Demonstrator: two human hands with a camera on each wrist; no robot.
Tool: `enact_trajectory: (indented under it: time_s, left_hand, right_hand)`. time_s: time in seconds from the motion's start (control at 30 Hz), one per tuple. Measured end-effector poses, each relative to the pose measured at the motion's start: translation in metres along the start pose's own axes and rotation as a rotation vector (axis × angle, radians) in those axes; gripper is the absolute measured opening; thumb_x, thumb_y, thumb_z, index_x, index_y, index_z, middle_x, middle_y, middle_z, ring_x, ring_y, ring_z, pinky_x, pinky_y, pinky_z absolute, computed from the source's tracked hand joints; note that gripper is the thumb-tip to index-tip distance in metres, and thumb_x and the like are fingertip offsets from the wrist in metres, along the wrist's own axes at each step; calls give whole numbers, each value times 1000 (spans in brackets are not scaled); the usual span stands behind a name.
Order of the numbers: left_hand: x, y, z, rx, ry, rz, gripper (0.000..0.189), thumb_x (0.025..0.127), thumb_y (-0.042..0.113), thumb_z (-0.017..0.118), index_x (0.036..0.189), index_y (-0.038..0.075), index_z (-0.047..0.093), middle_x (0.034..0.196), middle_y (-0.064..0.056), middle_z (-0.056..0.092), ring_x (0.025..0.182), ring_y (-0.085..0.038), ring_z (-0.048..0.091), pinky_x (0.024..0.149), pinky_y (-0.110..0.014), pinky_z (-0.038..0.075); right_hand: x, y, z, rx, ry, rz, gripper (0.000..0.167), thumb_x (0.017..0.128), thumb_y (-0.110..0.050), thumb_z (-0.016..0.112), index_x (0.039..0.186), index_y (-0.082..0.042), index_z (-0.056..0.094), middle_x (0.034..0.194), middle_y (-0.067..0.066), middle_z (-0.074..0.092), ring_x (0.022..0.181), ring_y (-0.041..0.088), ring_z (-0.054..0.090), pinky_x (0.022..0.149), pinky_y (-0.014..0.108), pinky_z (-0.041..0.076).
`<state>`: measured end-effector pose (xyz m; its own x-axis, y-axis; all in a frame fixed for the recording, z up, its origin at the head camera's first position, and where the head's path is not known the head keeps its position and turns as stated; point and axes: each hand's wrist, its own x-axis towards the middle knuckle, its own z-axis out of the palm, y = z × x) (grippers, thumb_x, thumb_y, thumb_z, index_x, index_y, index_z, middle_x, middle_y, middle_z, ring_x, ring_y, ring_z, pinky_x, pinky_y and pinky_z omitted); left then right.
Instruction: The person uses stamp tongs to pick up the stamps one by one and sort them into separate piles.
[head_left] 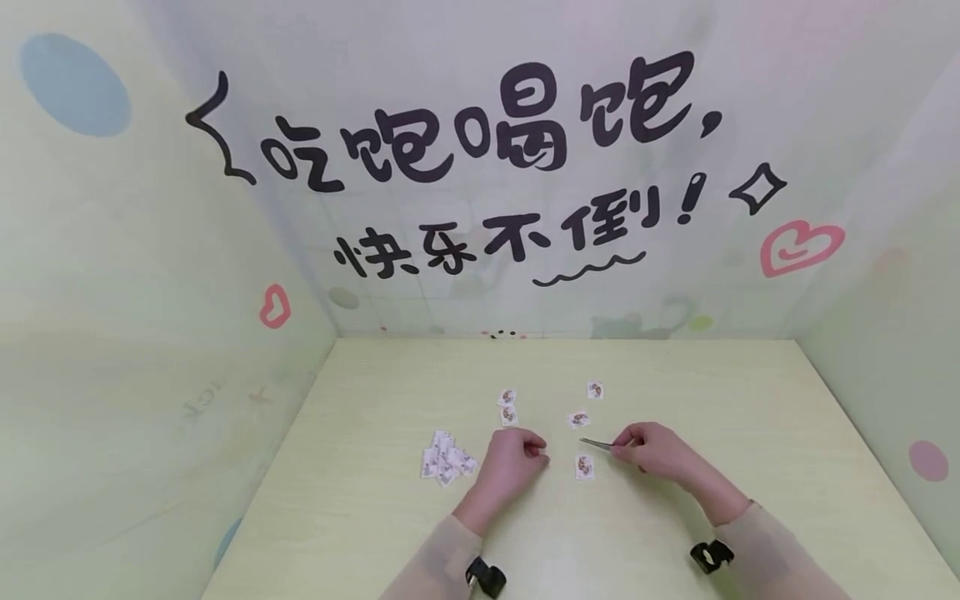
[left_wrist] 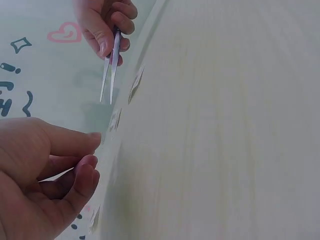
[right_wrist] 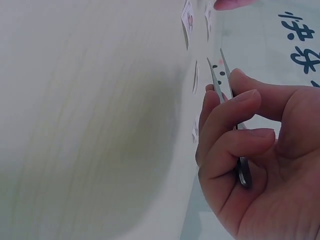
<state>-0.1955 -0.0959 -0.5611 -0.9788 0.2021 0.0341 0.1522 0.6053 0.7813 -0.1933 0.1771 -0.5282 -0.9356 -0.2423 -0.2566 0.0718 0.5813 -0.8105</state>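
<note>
My right hand [head_left: 654, 451] grips a pair of tweezers [right_wrist: 221, 90]. Their tips are apart and nothing shows between them. In the head view they point left, above a small white paper piece with a printed picture [head_left: 584, 467]. Just beyond the tips lies another printed piece [head_left: 577, 419]. Held over the table, my left hand [head_left: 512, 461] has loosely bent fingers; in the left wrist view the thumb and forefinger [left_wrist: 75, 145] come close together with nothing visible between them. A heap of several similar pieces [head_left: 447, 458] lies to that hand's left.
Beyond the left hand two printed pieces [head_left: 508, 415] lie one behind the other. One more piece [head_left: 596, 390] lies farther back on the right. The pale wooden table [head_left: 337, 517] meets a printed back wall [head_left: 450, 308] and side walls.
</note>
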Motion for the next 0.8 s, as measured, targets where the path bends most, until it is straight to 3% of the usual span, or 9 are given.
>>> enact_trajectory:
  time_s: [0.23, 0.4, 0.67, 0.8]
  left_hand:
    - [27, -22, -37, 62, 87, -65, 20, 88, -4, 79, 108, 0, 79, 89, 0, 68, 82, -14, 64, 76, -32, 59]
    - [46, -32, -56, 85, 95, -57, 18, 90, -2, 77, 107, 0, 80, 89, -2, 70, 82, -16, 65, 78, -36, 59]
    - [59, -37, -63, 47, 13, -63, 18, 88, -1, 82, 106, -1, 79, 89, -3, 72, 81, -16, 65, 80, -35, 60]
    - [63, -37, -62, 73, -15, -57, 17, 88, 1, 84, 104, 0, 79, 89, -3, 73, 81, -15, 66, 79, -33, 60]
  right_hand:
    - [27, -20, 26, -49, -7, -81, 12, 98, -19, 78, 102, -8, 74, 89, 2, 67, 72, 18, 59, 63, 31, 48]
    - [51, -40, 43, -84, -14, -101, 8, 99, -17, 77, 101, -10, 74, 87, 1, 67, 73, 17, 60, 64, 31, 50]
    - [81, -54, 55, -150, 27, -64, 9, 100, -18, 76, 101, -9, 75, 91, 2, 69, 75, 18, 62, 66, 31, 52]
    - [91, -55, 56, -150, 16, -57, 10, 100, -18, 76, 101, -8, 75, 88, 3, 70, 72, 17, 63, 64, 31, 52]
